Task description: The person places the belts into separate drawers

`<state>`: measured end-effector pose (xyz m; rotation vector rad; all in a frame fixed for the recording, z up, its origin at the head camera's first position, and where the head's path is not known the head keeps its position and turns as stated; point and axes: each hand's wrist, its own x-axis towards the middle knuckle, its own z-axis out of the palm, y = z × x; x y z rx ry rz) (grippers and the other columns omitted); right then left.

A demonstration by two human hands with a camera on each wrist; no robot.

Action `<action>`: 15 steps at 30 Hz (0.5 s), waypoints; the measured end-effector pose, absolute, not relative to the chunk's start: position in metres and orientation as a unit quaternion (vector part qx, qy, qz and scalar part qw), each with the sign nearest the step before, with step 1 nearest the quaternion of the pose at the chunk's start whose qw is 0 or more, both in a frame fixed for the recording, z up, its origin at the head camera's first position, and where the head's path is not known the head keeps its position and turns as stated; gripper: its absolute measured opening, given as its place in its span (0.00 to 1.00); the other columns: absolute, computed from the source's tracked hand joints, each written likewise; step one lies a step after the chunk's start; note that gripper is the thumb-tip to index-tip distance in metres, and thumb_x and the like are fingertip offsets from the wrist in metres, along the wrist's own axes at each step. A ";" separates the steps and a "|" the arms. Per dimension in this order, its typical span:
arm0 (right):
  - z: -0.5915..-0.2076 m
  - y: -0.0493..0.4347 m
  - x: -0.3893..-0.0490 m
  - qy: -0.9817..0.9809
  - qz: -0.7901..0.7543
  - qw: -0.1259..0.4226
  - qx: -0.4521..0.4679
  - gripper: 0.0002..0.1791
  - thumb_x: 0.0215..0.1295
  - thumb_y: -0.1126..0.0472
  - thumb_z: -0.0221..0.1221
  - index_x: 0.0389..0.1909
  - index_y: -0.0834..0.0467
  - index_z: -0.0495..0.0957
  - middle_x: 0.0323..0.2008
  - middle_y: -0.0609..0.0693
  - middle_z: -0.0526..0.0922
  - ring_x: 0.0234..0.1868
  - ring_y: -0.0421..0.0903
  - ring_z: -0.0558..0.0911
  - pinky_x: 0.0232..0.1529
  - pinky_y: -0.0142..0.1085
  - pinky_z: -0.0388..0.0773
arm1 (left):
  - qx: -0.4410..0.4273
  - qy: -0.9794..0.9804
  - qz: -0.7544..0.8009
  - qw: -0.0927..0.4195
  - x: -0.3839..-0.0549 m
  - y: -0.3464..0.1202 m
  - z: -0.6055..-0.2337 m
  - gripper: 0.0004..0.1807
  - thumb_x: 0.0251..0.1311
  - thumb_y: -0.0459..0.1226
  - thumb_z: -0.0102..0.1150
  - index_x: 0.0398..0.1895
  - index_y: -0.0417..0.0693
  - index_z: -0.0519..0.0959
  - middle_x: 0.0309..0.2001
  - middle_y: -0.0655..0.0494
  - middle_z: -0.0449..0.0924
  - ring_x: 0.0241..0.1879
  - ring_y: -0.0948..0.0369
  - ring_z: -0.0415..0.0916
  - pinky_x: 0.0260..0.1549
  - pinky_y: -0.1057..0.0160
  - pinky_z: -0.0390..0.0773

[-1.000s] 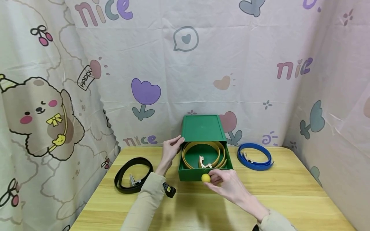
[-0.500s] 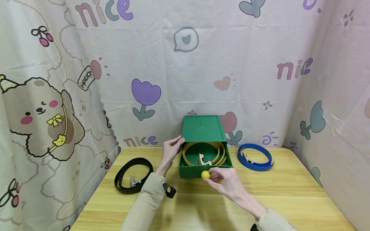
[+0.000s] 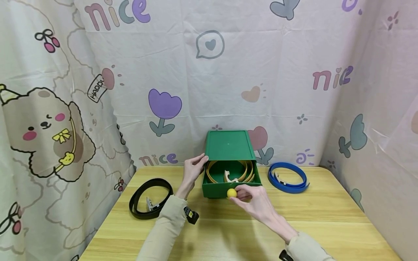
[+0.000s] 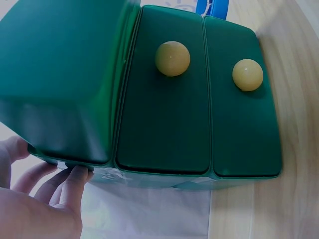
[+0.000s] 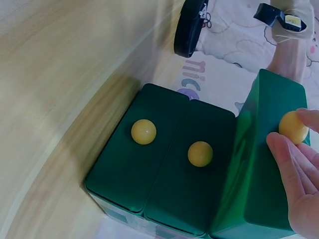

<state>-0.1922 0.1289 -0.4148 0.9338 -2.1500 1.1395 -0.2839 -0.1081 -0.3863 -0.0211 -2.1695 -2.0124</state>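
A green drawer cabinet [image 3: 228, 143] stands at the back middle of the table. Its top drawer [image 3: 214, 190] is pulled partway out, and a coiled yellow belt [image 3: 210, 174] with a metal buckle lies in it. Thumb and fingers of my right hand [image 3: 261, 203] pinch the round yellow knob [image 3: 232, 193] on that drawer's front. My left hand [image 3: 192, 170] rests its fingertips on the cabinet's left side, near the front top corner. Both wrist views show two lower drawers, pushed in, with round knobs, one on the middle drawer [image 4: 162, 119] and one on the bottom drawer [image 4: 244, 129].
A coiled black belt [image 3: 135, 197] lies on the table [image 3: 202, 239] left of the cabinet, close by the left forearm. To the right lies a coiled blue belt [image 3: 287, 187]. A printed curtain [image 3: 215, 87] hangs right behind the cabinet.
The top drawer has slid a little farther into the cabinet, and my right hand has moved forward with its knob. Less of the yellow belt shows. The left hand stays put.
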 end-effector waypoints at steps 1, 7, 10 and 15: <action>-0.415 0.129 -0.193 -0.796 0.423 0.263 0.344 0.11 0.51 0.68 0.75 0.36 0.60 0.85 0.26 0.49 0.90 0.26 0.34 0.86 0.27 0.24 0.83 | -0.008 -0.730 -0.677 0.091 -0.284 -0.108 -0.386 0.23 0.65 0.45 0.66 0.61 0.47 0.82 0.58 0.44 0.83 0.53 0.57 0.83 0.46 0.69 0.84; -0.417 0.128 -0.196 -0.797 0.431 0.258 0.336 0.12 0.53 0.67 0.74 0.38 0.60 0.85 0.27 0.49 0.90 0.26 0.34 0.86 0.28 0.24 0.82 | -0.011 -0.728 -0.679 0.089 -0.284 -0.108 -0.386 0.23 0.66 0.44 0.65 0.61 0.47 0.81 0.58 0.44 0.83 0.51 0.59 0.84 0.46 0.68 0.84; -0.419 0.128 -0.198 -0.794 0.437 0.259 0.334 0.12 0.54 0.67 0.74 0.38 0.60 0.84 0.27 0.49 0.90 0.26 0.34 0.86 0.28 0.25 0.83 | -0.009 -0.727 -0.681 0.088 -0.284 -0.108 -0.386 0.22 0.66 0.44 0.65 0.61 0.47 0.81 0.58 0.44 0.84 0.47 0.63 0.84 0.43 0.71 0.83; -0.419 0.126 -0.201 -0.789 0.446 0.263 0.330 0.12 0.54 0.67 0.73 0.39 0.60 0.85 0.28 0.50 0.90 0.26 0.36 0.87 0.28 0.28 0.84 | -0.007 -0.725 -0.683 0.088 -0.285 -0.108 -0.387 0.22 0.66 0.44 0.65 0.61 0.47 0.81 0.58 0.44 0.83 0.46 0.65 0.84 0.42 0.73 0.83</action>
